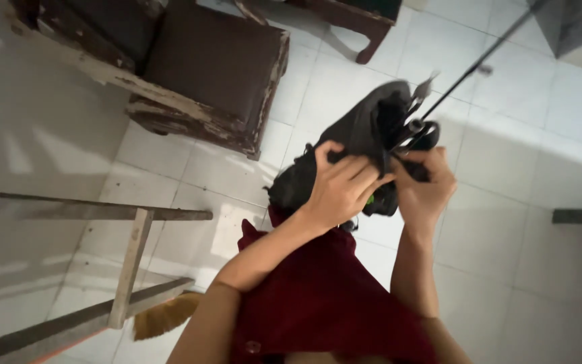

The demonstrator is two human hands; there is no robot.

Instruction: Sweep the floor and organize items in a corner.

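The left hand (340,183) is curled tight around the side of a black shoe (358,145) held up above the tiled floor (506,222), and just beside it the right hand (422,185) pinches the shoe's laces (409,128) with closed fingers.

Packages: we count none. Labels: we count none that we can make out. Signs: none. Screens: none
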